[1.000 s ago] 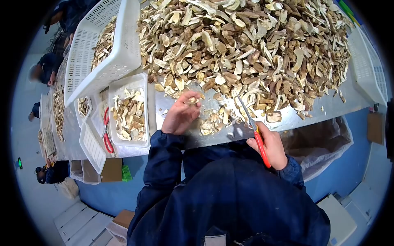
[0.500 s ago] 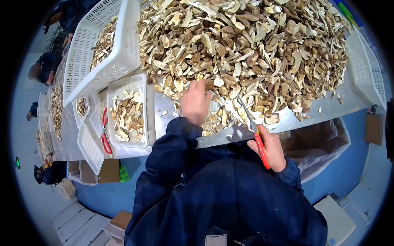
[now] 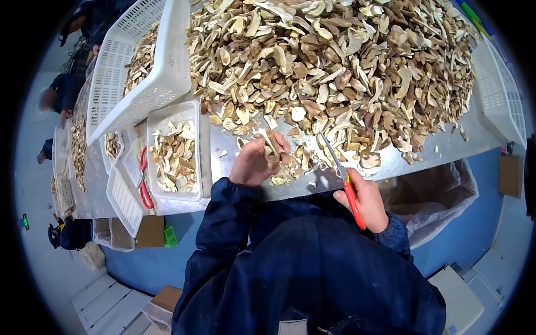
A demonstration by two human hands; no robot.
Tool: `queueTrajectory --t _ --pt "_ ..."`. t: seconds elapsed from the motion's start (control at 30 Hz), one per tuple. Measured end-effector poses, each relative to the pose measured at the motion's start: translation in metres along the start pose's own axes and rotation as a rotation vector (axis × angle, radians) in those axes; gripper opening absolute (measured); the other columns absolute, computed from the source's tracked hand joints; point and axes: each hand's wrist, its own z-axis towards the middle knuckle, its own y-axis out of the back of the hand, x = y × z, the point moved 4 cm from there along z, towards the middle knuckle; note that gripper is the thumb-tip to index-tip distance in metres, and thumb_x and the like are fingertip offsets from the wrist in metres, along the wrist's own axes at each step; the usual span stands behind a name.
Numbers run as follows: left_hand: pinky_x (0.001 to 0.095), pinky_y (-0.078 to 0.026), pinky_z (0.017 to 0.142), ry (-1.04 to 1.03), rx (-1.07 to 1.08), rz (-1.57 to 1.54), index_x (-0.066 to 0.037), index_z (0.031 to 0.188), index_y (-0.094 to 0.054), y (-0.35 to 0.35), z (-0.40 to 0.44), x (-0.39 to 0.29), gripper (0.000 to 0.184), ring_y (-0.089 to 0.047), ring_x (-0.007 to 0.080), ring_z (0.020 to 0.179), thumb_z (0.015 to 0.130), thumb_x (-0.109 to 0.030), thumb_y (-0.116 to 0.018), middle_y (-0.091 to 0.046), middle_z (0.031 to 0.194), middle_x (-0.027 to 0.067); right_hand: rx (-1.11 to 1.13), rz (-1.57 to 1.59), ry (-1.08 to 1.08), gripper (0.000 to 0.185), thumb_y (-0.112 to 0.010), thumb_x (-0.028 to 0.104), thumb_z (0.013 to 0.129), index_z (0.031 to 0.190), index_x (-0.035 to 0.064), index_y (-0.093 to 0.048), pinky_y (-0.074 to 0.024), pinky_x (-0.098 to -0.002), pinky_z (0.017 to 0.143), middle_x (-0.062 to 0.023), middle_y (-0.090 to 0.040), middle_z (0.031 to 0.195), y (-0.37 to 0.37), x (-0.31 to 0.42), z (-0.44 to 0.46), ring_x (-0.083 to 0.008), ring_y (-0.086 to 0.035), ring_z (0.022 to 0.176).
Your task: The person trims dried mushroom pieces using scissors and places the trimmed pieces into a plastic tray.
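Note:
Between the fingers of my left hand (image 3: 258, 162) are brown and cream dried mushroom slices (image 3: 271, 149), held above the metal table (image 3: 223, 146). My right hand (image 3: 368, 202) is closed round the red handles of the scissors (image 3: 352, 199), whose grey blades point up and to the left over the table. A large heap of dried slices (image 3: 335, 67) lies just beyond both hands. Small loose pieces (image 3: 287, 174) are scattered near the table edge, between the hands.
At the left are a white tray of slices (image 3: 174, 156), a tilted white basket (image 3: 131, 106), red-handled scissors (image 3: 144, 178) and a small white basket (image 3: 125, 201). Another basket (image 3: 498, 92) stands right. A lined bin (image 3: 435, 204) is below the table. Other people (image 3: 66, 92) are at far left.
My left hand reached to the heap's near edge and has come back toward me with slices in its fingers. My right hand has hardly moved, still holding the scissors.

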Motion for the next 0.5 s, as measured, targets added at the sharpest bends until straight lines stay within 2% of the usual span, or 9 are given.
queueTrajectory --t 0.1,0.2,0.3,0.37,0.4,0.43,0.47,0.5 --pt "0.0172 -0.042 0.049 0.008 -0.093 0.016 -0.007 0.103 -0.051 0.0 -0.003 0.005 0.027 -0.058 0.0129 0.085 0.092 -0.031 -0.054 -0.056 0.099 0.007 -0.007 -0.001 -0.001 0.053 -0.072 0.037 0.082 0.114 -0.0005 -0.052 -0.0465 -0.0427 0.059 -0.0199 -0.058 0.063 0.0 0.0 -0.001 -0.0397 -0.061 0.064" --pt "0.0243 -0.053 0.064 0.053 -0.148 0.043 -0.008 0.104 -0.054 0.006 -0.004 0.007 0.022 -0.062 0.015 0.09 0.095 -0.028 -0.052 -0.061 0.096 0.0077 -0.007 -0.005 -0.012 0.053 -0.072 0.037 0.082 0.114 -0.0003 -0.052 -0.0466 -0.0426 0.058 -0.0196 -0.058 0.063 0.0 -0.001 -0.002 -0.0397 -0.061 0.064" --pt "0.0266 -0.053 0.068 -0.06 -0.138 0.019 -0.007 0.105 -0.055 0.017 -0.016 -0.009 0.02 -0.063 0.0151 0.087 0.094 -0.024 -0.054 -0.062 0.093 0.0073 -0.008 -0.01 -0.018 0.053 -0.072 0.037 0.081 0.114 -0.0002 -0.052 -0.0466 -0.0423 0.058 -0.0193 -0.058 0.063 0.002 0.0 -0.003 -0.0397 -0.061 0.063" --pt "0.0267 -0.051 0.067 -0.285 -0.328 0.262 -0.006 0.109 -0.056 0.035 -0.045 -0.046 0.018 -0.061 0.0139 0.081 0.094 -0.017 -0.054 -0.064 0.09 0.0066 -0.014 -0.01 -0.018 0.053 -0.072 0.037 0.081 0.114 -0.0003 -0.052 -0.0467 -0.0421 0.058 -0.0192 -0.058 0.063 0.005 0.002 -0.005 -0.0398 -0.061 0.063" --pt "0.0262 -0.051 0.07 -0.406 -0.622 0.44 -0.006 0.106 -0.057 0.038 -0.067 -0.067 0.015 -0.061 0.013 0.08 0.096 -0.015 -0.052 -0.064 0.091 0.0065 -0.02 -0.011 -0.025 0.053 -0.072 0.037 0.081 0.114 -0.0003 -0.052 -0.0467 -0.0422 0.058 -0.0193 -0.058 0.063 0.006 0.0 -0.006 -0.0398 -0.061 0.063" --pt "0.0253 -0.049 0.072 -0.493 -0.781 0.602 -0.006 0.102 -0.06 0.045 -0.086 -0.089 0.013 -0.059 0.0118 0.079 0.096 -0.013 -0.051 -0.063 0.089 0.005 -0.023 -0.012 -0.029 0.053 -0.072 0.037 0.081 0.114 -0.0002 -0.052 -0.0467 -0.0422 0.058 -0.0193 -0.058 0.063 0.006 -0.001 -0.005 -0.0398 -0.061 0.063" --pt "0.0245 -0.047 0.073 -0.577 -0.872 0.792 -0.005 0.1 -0.062 0.058 -0.103 -0.109 0.012 -0.058 0.0096 0.082 0.096 -0.011 -0.052 -0.062 0.09 0.0042 -0.025 -0.013 -0.03 0.053 -0.072 0.037 0.081 0.114 -0.0002 -0.052 -0.0467 -0.0422 0.058 -0.0194 -0.058 0.063 0.007 -0.002 -0.005 -0.0398 -0.061 0.063" --pt "0.0265 -0.045 0.078 -0.622 -0.997 0.951 -0.004 0.102 -0.062 0.067 -0.12 -0.125 0.013 -0.058 0.011 0.087 0.095 -0.01 -0.053 -0.062 0.09 0.004 -0.021 -0.012 -0.031 0.053 -0.072 0.037 0.081 0.114 -0.0001 -0.052 -0.0467 -0.0424 0.058 -0.0193 -0.058 0.063 0.006 -0.002 -0.004 -0.0398 -0.061 0.063"
